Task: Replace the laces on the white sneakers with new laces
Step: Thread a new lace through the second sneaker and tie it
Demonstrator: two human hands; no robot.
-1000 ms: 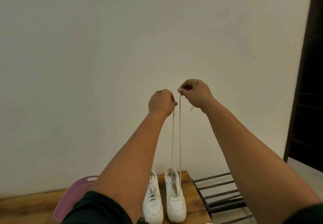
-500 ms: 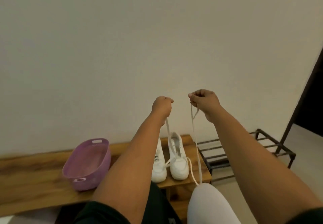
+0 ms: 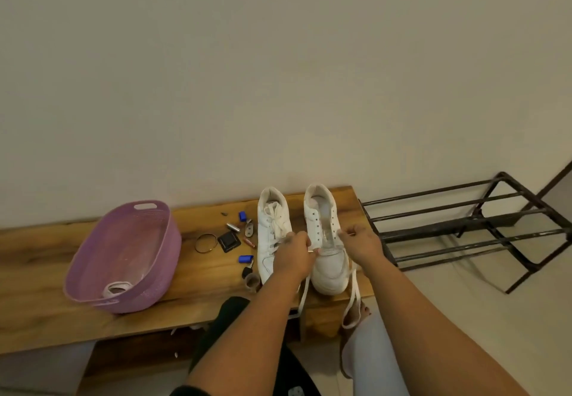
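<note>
Two white sneakers stand side by side on the wooden bench (image 3: 37, 312), toes toward me. The left sneaker (image 3: 274, 234) is laced. The right sneaker (image 3: 325, 241) has mostly bare eyelets, with a white lace (image 3: 353, 296) through its lowest holes; both lace ends hang over the bench's front edge. My left hand (image 3: 294, 255) pinches one lace end by its tip at the sneaker's left eyelet row. My right hand (image 3: 360, 242) pinches the other strand at the right eyelet row.
A purple basket (image 3: 123, 256) with a coiled white lace (image 3: 116, 289) inside sits on the bench's left part. Several small items lie between basket and sneakers: blue caps, a ring, a black square. A black metal rack (image 3: 464, 228) stands right of the bench. My legs are below.
Both hands came down from holding the lace taut high above the sneaker to its eyelets. The view tilted down, revealing the basket, small items and rack.
</note>
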